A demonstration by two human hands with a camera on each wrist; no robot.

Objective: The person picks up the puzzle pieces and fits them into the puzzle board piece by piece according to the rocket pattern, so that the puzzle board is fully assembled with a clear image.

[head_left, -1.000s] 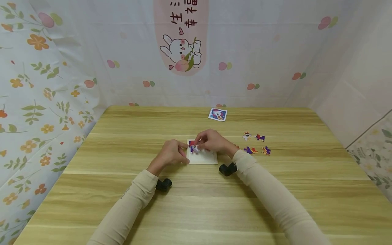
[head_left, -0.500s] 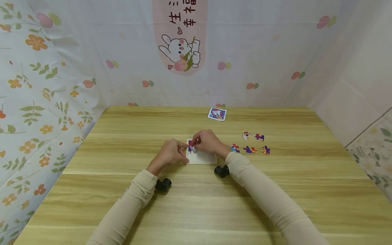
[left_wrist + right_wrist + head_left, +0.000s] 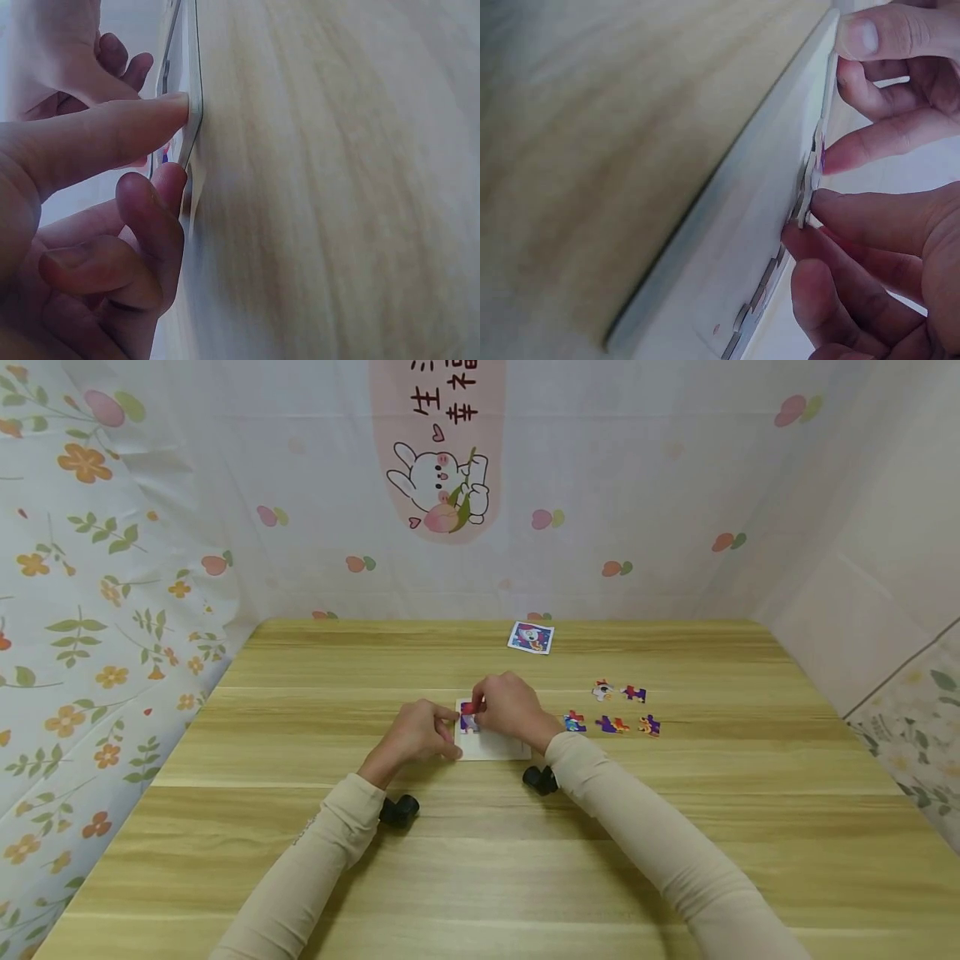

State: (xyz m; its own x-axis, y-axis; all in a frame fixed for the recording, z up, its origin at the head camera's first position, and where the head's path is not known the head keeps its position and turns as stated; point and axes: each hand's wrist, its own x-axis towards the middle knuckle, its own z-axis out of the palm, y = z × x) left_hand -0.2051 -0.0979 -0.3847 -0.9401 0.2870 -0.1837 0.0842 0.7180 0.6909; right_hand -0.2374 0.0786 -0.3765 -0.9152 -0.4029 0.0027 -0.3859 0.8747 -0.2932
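Observation:
My left hand [image 3: 418, 731] grips the left edge of a small white puzzle board [image 3: 491, 749], its thumb at the near corner. In the left wrist view, the thumb [image 3: 112, 139] presses on the board's edge. My right hand [image 3: 512, 703] is over the far part of the board, pinching a jigsaw piece [image 3: 808, 187] between thumb and fingers. That piece looks slightly tilted against the board in the right wrist view. Purple and red picture pieces [image 3: 467, 723] show at the board's far left corner; the right hand hides the far right part.
To the right of the board lie several loose jigsaw pieces [image 3: 612, 725] on the wooden table [image 3: 480, 877]. A small picture card [image 3: 531, 637] lies near the back edge. Black wrist cameras [image 3: 400, 812] hang below both wrists. Printed cloth [image 3: 637, 485] stands behind the table.
My right hand has moved a little left and lower with the jigsaw piece, uncovering a loose piece right of the board. My left hand stays at the board's edge.

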